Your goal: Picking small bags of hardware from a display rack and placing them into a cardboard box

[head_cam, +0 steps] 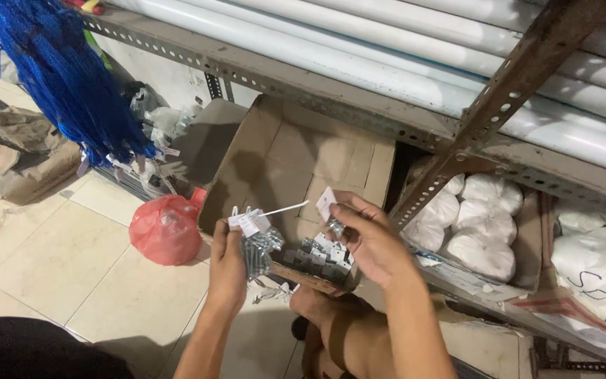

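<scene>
Left hand [227,263], 7 o'clock of frame centre: fingers clenched round bunch of tagged metal screws [257,247]. Right hand [366,238], 4 o'clock: fingertips pinching single small metal piece with white tag [330,210]. Beyond, open brown cardboard box [296,161] holding more tagged pieces. Red plastic bag [166,228] at 9 o'clock on tiled floor. White plastic pipes [387,56] on rack, 12 o'clock. Risk: overfull left bunch may slip, tags tangle, pieces scatter on floor.

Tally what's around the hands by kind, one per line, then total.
Hands holding tagged metal hardware: 2 (left hand, right hand)
Open cardboard box: 1
Red plastic bag: 1
Blue net bundle: 1
Total: 5
</scene>
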